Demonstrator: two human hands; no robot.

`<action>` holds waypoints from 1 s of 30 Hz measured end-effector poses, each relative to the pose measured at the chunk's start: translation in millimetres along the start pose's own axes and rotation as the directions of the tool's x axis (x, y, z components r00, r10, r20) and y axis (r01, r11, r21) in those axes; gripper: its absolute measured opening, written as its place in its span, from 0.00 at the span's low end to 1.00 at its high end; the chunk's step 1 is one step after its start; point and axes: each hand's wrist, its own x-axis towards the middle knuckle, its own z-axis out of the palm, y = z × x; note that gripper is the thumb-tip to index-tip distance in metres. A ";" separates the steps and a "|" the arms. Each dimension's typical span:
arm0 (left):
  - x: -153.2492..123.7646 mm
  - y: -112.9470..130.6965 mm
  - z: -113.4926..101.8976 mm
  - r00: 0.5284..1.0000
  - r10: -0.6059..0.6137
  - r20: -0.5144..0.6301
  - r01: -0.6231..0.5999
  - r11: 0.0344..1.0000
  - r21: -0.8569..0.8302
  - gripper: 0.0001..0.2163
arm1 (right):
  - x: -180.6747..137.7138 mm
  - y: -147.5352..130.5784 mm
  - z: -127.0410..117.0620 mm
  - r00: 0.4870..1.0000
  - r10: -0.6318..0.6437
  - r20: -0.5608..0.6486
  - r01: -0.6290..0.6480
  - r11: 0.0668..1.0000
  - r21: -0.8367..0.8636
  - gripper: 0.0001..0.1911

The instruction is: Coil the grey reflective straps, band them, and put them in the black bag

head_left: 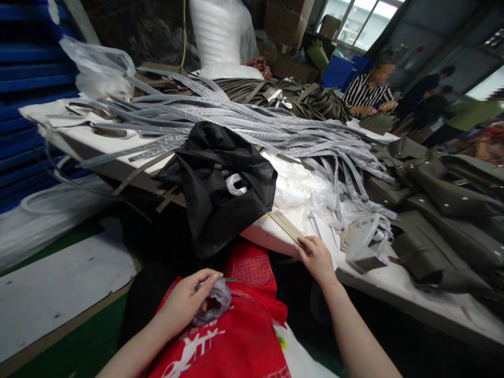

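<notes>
Over my lap, my left hand (189,296) is closed around a rolled-up strap (216,304) wrapped in clear plastic. A short dark green end pokes out of this roll. My right hand (317,258) pinches the near end of a flat olive strap (286,227) at the table's front edge. The strap's far end lies beside a black cloth bag (220,194), whose folds sag over the edge. A small white coil (236,185) rests in the bag's opening. My red apron (232,341) shows beneath both hands.
Long plastic-wrapped straps (252,118) spread across the white table (268,231), with dark unwrapped straps (315,100) behind. Crumpled clear plastic (299,181) lies mid-table. Olive bags (444,226) pile up at right. Blue crates (35,79) stack at left. A person in stripes (366,94) works at the far end.
</notes>
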 end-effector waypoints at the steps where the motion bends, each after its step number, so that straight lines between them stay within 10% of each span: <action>1: 0.5 1.0 0.2 1.000 -0.008 0.001 0.008 1.000 0.009 0.23 | -0.6 1.3 -0.3 1.000 0.004 0.004 -0.004 1.000 0.019 0.13; 30: 3.3 1.7 0.5 1.000 -0.002 0.014 0.001 0.998 0.057 0.22 | 9.3 9.2 -7.2 0.980 0.174 0.097 -0.194 0.948 0.253 0.15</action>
